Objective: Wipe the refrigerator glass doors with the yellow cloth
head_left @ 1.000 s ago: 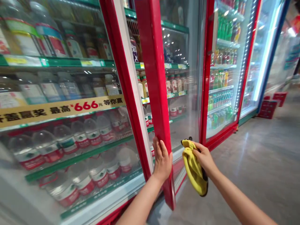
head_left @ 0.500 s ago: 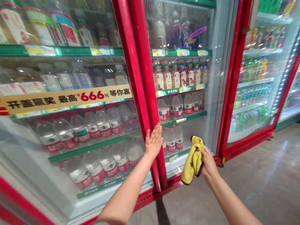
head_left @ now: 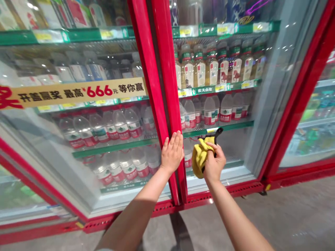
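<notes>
My left hand (head_left: 172, 153) lies flat on the red frames where two glass fridge doors meet, fingers stretched out and pointing up. To its right, my right hand (head_left: 214, 165) grips a crumpled yellow cloth (head_left: 201, 153) with a dark edge, in front of the right glass door (head_left: 230, 143). Whether the cloth touches the glass I cannot tell. The red door frame (head_left: 167, 87) runs upward from my left hand. Through the left glass door, several water bottles (head_left: 112, 167) with red and white labels show on the lower shelves.
Across the left door runs a beige strip (head_left: 78, 91) with printed characters. Behind the right door, bottled drinks (head_left: 223, 68) fill green-edged shelves. Another red-framed fridge (head_left: 311, 115) stands at the right. Grey floor (head_left: 295, 209) stretches below, with a dark shadow near the middle.
My right hand has moved left and up with the yellow cloth, nearer my left hand. My left hand stays on the frame. The view has come closer to the right door.
</notes>
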Available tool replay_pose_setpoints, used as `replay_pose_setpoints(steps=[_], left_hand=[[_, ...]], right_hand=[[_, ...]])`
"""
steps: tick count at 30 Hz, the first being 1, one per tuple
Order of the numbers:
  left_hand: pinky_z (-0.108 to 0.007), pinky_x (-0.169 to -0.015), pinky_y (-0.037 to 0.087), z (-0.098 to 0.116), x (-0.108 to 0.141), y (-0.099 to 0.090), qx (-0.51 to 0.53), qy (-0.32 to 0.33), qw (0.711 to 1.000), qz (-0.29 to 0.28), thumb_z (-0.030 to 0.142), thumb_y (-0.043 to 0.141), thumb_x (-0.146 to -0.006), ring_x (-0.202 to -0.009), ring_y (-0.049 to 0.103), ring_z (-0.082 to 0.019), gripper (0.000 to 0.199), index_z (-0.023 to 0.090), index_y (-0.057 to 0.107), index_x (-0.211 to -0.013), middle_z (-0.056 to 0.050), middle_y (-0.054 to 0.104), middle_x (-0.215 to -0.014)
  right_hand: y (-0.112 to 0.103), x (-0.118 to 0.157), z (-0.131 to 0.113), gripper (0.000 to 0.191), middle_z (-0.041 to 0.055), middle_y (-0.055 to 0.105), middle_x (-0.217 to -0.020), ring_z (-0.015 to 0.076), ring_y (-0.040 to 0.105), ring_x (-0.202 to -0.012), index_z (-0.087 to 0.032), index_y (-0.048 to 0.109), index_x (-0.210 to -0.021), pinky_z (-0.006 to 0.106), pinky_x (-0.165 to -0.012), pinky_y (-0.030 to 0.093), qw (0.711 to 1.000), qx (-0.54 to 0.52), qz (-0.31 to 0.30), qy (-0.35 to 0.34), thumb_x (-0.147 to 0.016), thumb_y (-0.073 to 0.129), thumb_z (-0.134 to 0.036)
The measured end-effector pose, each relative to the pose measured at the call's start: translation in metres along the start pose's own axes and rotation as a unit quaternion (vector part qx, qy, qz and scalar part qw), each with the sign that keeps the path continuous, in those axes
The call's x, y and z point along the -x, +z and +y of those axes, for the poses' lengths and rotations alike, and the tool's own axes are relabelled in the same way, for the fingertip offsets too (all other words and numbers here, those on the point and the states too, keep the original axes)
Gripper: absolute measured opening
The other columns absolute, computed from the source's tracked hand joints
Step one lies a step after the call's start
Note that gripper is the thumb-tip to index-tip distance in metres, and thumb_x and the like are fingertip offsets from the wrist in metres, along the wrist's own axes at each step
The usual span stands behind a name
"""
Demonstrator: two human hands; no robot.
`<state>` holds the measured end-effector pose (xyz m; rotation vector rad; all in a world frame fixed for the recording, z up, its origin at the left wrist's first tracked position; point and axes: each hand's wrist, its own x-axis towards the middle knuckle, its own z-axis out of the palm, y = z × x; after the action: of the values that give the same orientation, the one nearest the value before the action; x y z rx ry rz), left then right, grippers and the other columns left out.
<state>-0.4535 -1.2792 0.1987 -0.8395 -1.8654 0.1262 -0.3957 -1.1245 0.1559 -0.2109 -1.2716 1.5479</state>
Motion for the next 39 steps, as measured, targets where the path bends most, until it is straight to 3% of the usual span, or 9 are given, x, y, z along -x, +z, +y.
replay_pose_setpoints(steps=[3,5,11,17,20,25,27,33,39], left_hand=[[-0.047,-0.131,0.002,0.002,-0.002,-0.005,-0.003,0.002,1.000,-0.006,0.018,0.049,-0.096,-0.156,0.022,-0.022,0.073,0.007,0.021,-0.162,-0.020,0.038,-0.160],[-0.047,-0.131,0.002,0.003,-0.004,-0.009,-0.008,-0.002,1.000,-0.010,0.019,0.049,-0.097,-0.156,0.022,-0.021,0.072,0.007,0.021,-0.162,-0.020,0.040,-0.160],[-0.041,-0.129,-0.010,0.006,-0.001,-0.010,-0.040,-0.026,0.998,-0.051,0.027,0.048,-0.101,-0.157,0.019,-0.017,0.064,0.011,0.029,-0.161,-0.015,0.043,-0.160],[-0.045,-0.130,-0.005,0.010,0.006,-0.003,-0.015,-0.062,0.991,-0.121,0.032,0.055,-0.098,-0.159,0.013,-0.022,0.079,0.016,0.015,-0.165,-0.014,0.030,-0.168],[-0.046,-0.130,-0.003,0.011,0.003,-0.006,-0.018,-0.062,0.991,-0.119,0.030,0.056,-0.098,-0.159,0.011,-0.022,0.085,0.016,0.007,-0.166,-0.015,0.026,-0.169],[-0.048,-0.130,0.001,0.019,0.007,-0.008,-0.015,-0.073,0.990,-0.118,0.028,0.056,-0.099,-0.160,0.009,-0.022,0.088,0.015,0.000,-0.165,-0.016,0.023,-0.169],[-0.049,-0.131,0.006,0.029,0.024,-0.002,-0.006,-0.095,0.989,-0.116,0.026,0.054,-0.099,-0.159,0.011,-0.023,0.087,0.017,-0.001,-0.165,-0.015,0.022,-0.170],[-0.046,-0.129,0.020,0.082,0.114,0.038,0.026,-0.154,0.983,-0.099,0.017,0.047,-0.101,-0.156,0.026,-0.021,0.078,0.021,0.003,-0.166,-0.013,0.031,-0.166],[-0.044,-0.131,0.012,0.099,0.161,0.079,0.048,-0.160,0.981,-0.094,0.017,0.046,-0.101,-0.154,0.029,-0.020,0.076,0.023,0.005,-0.165,-0.013,0.031,-0.164]], right_hand=[[0.017,-0.007,0.014,0.042,0.0137,0.064,-0.131,0.0309,0.058,-0.130,-0.022,0.073,-0.123,0.051,-0.114,0.042,0.988,0.053,-0.083,-0.117,-0.094,0.042,-0.028],[0.021,-0.009,0.032,0.041,0.0127,0.062,-0.140,0.0314,0.050,-0.141,-0.026,0.071,-0.125,0.055,-0.119,0.035,0.954,0.114,-0.167,-0.222,-0.096,0.043,-0.023],[-0.011,-0.003,0.099,0.018,0.0067,0.057,-0.152,0.0280,0.031,-0.155,-0.028,0.074,-0.107,0.055,-0.130,-0.001,0.767,0.237,-0.364,-0.472,-0.092,0.065,-0.028],[-0.041,-0.005,0.132,0.020,0.0020,0.063,-0.146,0.0153,0.049,-0.144,-0.028,0.074,-0.111,0.038,-0.132,-0.001,0.647,0.201,-0.463,-0.572,-0.097,0.062,-0.021],[-0.041,-0.016,0.129,0.019,0.0010,0.066,-0.142,0.0163,0.054,-0.141,-0.029,0.075,-0.107,0.042,-0.133,0.003,0.652,0.163,-0.475,-0.568,-0.098,0.062,-0.019],[-0.041,-0.012,0.130,0.028,-0.0008,0.068,-0.139,0.0194,0.055,-0.140,-0.033,0.075,-0.110,0.053,-0.132,0.007,0.734,0.178,-0.452,-0.475,-0.098,0.060,-0.013],[-0.051,0.003,0.145,0.027,-0.0003,0.066,-0.141,0.0186,0.054,-0.140,-0.033,0.075,-0.112,0.051,-0.132,0.010,0.722,0.187,-0.466,-0.475,-0.098,0.061,-0.014],[-0.090,0.026,0.191,0.025,-0.0009,0.064,-0.144,0.0141,0.056,-0.138,-0.028,0.075,-0.112,0.040,-0.132,0.015,0.597,0.160,-0.560,-0.552,-0.099,0.059,-0.015],[-0.103,0.043,0.216,0.024,-0.0026,0.061,-0.148,0.0171,0.048,-0.146,-0.031,0.076,-0.109,0.044,-0.132,0.015,0.642,0.248,-0.543,-0.481,-0.098,0.062,-0.017]])
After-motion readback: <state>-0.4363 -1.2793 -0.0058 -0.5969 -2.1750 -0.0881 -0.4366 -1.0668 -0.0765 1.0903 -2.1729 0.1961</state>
